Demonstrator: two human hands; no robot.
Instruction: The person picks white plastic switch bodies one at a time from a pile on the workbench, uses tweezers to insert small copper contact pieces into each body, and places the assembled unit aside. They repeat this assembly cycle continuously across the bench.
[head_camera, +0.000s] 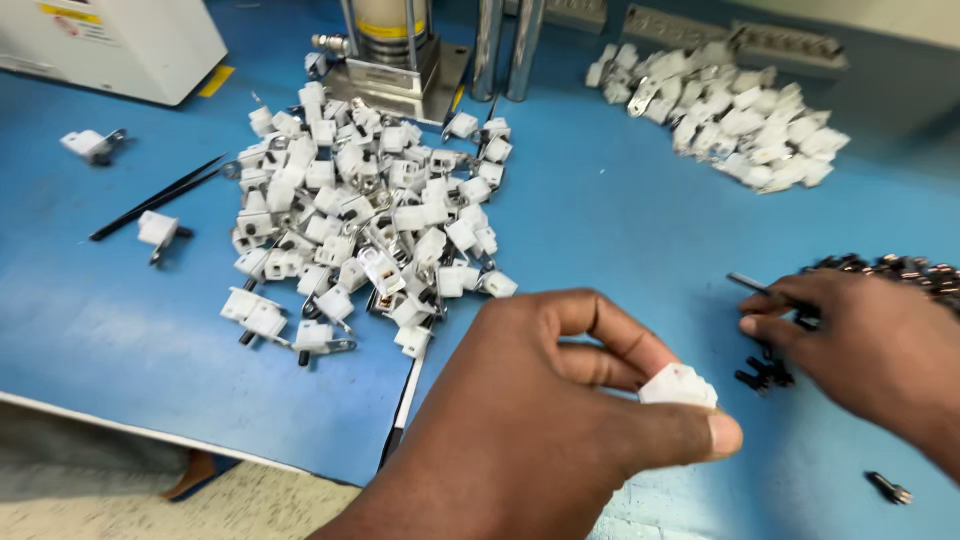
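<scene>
A blue counter (620, 230) is seen from above. In the foreground, a small white plastic housing (678, 385) is pinched between the thumb and fingers of the left hand (540, 420), so that grip is closed on the part. To the right, the right hand (870, 340) is lowered over a scatter of small dark metal pieces (768, 375); a thin dark tool (755, 285) (possibly tweezers) appears to be held in its fingertips, though the grip itself is partly hidden.

A large heap of white housings with metal pins (365, 215) is spread across the middle of the counter, and a second, tidier pile of white parts (730, 110) lies at the far right. A row of dark coiled parts (900, 268) is visible just behind the right hand. A press with steel columns (400, 50) stands at the back, and a long black tool (155, 198) lies at the left.

Judging from the two piles, some pieces seem finished, while a good many are left.
</scene>
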